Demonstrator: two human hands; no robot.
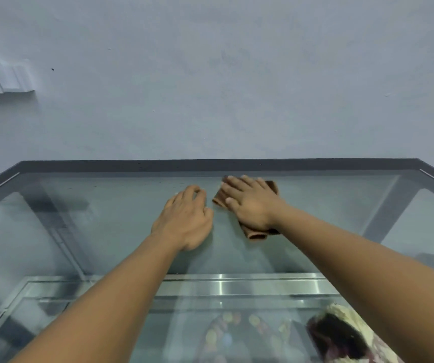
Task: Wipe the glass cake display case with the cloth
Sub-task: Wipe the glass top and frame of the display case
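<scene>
The glass top of the cake display case (105,205) fills the lower half of the view, framed in dark grey. My right hand (250,203) lies flat, fingers spread, pressing a brown cloth (256,235) onto the glass near the far edge. Parts of the cloth stick out beyond the fingers and under the wrist. My left hand (187,221) rests just to its left on the bare glass, fingers loosely curled, holding nothing.
A plain bluish wall (210,87) rises right behind the case's far rim (210,165). A white fixture (3,77) juts from the wall at left. Through the glass show a metal shelf rail (236,286) and decorated cakes (341,334) below.
</scene>
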